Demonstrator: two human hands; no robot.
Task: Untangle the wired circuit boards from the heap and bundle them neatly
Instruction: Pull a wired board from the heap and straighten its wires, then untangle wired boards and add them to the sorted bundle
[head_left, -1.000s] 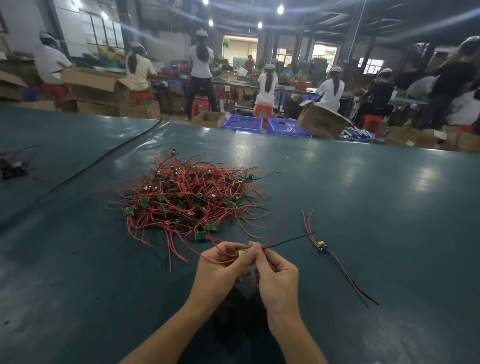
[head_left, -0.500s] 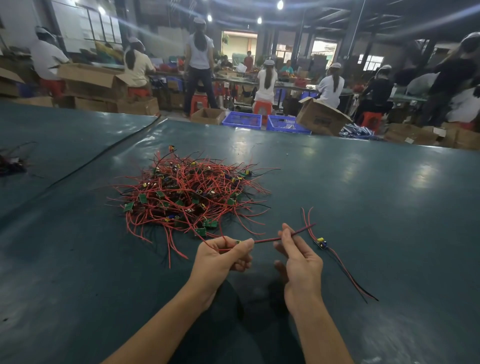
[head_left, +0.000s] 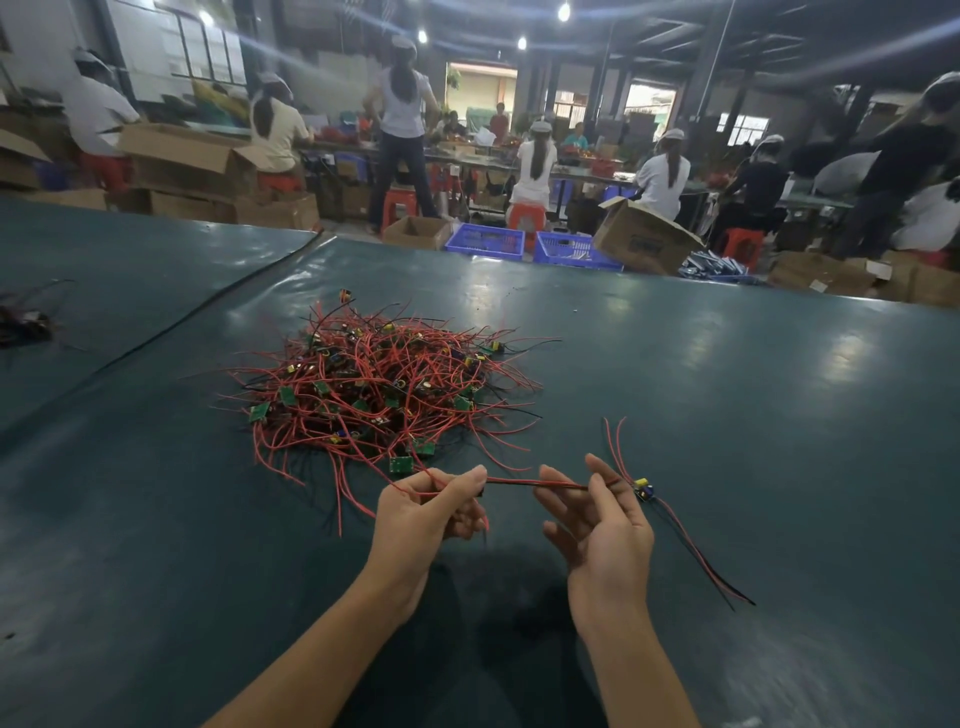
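A heap (head_left: 384, 384) of small green circuit boards with red and black wires lies on the dark green table (head_left: 753, 395). Near its front edge, my left hand (head_left: 426, 509) grips one wired board pulled from it. That board's red and black wire pair (head_left: 535, 483) stretches right to my right hand (head_left: 597, 519), which pinches it between thumb and fingers, the other fingers spread. A separate wired board (head_left: 644, 489) lies flat on the table just right of my right hand, its wires trailing toward me.
A small dark bundle of wires (head_left: 23, 325) sits at the far left. A black seam (head_left: 208, 312) crosses the table diagonally. Beyond the far edge stand blue crates (head_left: 485, 241), cardboard boxes (head_left: 644, 241) and several people working.
My hands, together over the board a second ago, have moved apart. My right hand has slid right along the wire pair, drawing it straight toward the separate board.
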